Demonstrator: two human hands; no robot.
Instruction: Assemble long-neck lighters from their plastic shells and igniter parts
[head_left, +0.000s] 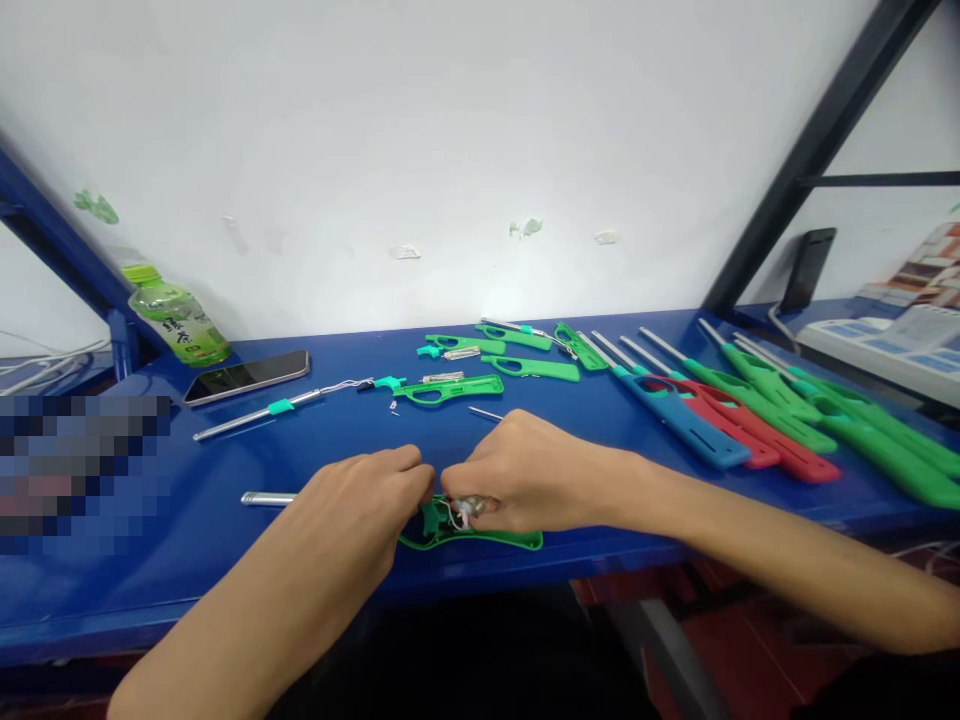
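An opened green lighter casing [491, 542] lies near the table's front edge, with a metal tube [268, 499] sticking out leftward. My left hand [371, 492] is closed over the front of this lighter, its fingertips partly hidden. Above the casing's middle, my right hand [514, 475] is closed around a small clear-and-silvery fuel tank [472, 506], with thin white wire beside it. A thin metal rod [485, 413] shows behind my right hand; its other end is hidden. Beyond the hands are several green casing halves [457, 389] and loose fuel tanks [460, 353].
Several long-nosed lighters in blue, red and green [686, 418] lie at the right. A loose lighter nozzle [279, 407], a phone [247, 377] and a green-capped bottle [180, 318] are at the left. A white wall [450, 150] rises behind the blue table [187, 520].
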